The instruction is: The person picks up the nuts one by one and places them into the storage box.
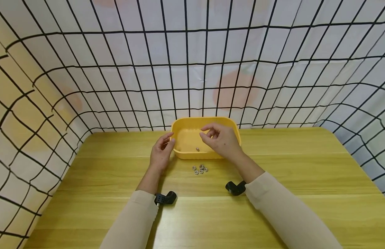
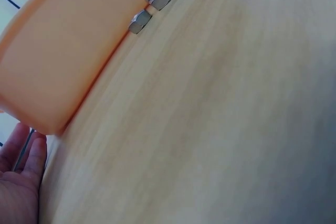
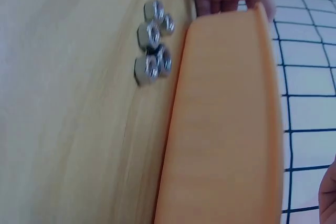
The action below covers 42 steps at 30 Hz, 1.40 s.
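A yellow plastic tray [image 1: 187,155] stands on the table against the mesh, with one small metal nut [image 1: 197,149] inside near its front wall. Just in front of it, several metal nuts [image 1: 201,167] lie in a loose cluster on the wood. My left hand [image 1: 161,152] is at the tray's left end, its fingers relaxed and close to the corner; whether they touch it, I cannot tell. Over the tray's right part hovers my right hand [image 1: 221,140], thumb and index finger apart, with nothing visible between them.
Black wire mesh [image 1: 186,65] rises behind the tray and along both sides, with a pale printed sheet behind it. The wooden table [image 1: 192,218] extends in front. A black wrist camera [image 1: 165,198] is on the left wrist, another [image 1: 235,188] on the right.
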{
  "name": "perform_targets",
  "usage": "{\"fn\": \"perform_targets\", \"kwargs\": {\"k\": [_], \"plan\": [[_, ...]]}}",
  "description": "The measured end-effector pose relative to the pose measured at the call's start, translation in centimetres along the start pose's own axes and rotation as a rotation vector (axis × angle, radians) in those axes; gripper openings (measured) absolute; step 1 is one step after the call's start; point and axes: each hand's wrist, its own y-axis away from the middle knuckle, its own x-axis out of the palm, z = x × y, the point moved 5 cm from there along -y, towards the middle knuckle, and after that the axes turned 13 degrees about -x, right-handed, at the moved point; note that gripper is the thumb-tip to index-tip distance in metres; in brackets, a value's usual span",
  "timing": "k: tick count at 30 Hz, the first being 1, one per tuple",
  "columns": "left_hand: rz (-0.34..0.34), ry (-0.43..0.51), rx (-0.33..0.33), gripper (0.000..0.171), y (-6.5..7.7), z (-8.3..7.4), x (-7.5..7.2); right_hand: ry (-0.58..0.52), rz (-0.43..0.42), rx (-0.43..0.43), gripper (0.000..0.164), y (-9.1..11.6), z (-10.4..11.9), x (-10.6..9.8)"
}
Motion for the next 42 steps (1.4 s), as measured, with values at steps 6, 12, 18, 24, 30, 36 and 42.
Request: {"fn": "perform_targets", "kwargs": {"k": [6, 12, 18, 24, 30, 36, 42], "plan": [[0.000, -0.004, 0.002, 0.037, -0.1, 0.1, 0.1, -0.030, 0.011, 0.000, 0.014, 1.5, 0.8, -0.1], [-0.003, -0.001, 0.012, 0.037, -0.1, 0.0, 0.1, -0.046, 0.022, 0.029, 0.015, 3.1, 1.3, -0.1], [0.000, 0.005, 0.012, 0.037, 0.0, 0.1, 0.1, -0.050, 0.043, 0.058, 0.015, 4.7, 0.9, 0.2], [-0.006, -0.004, 0.010, 0.037, -0.1, 0.1, 0.2, -0.080, 0.097, 0.138, 0.014, 6.2, 0.0, 0.7], [-0.009, -0.010, 0.013, 0.037, -0.1, 0.0, 0.1, -0.121, 0.145, 0.220, 0.013, 7.3, -1.1, 1.0], [-0.002, -0.011, 0.027, 0.039, 0.0, -0.3, 0.0, -0.094, 0.199, 0.281, 0.015, 8.0, -2.4, 1.1], [0.004, -0.008, 0.027, 0.040, 0.1, -0.3, 0.0, -0.071, 0.257, 0.284, 0.021, 8.8, -3.7, 0.8]]}}
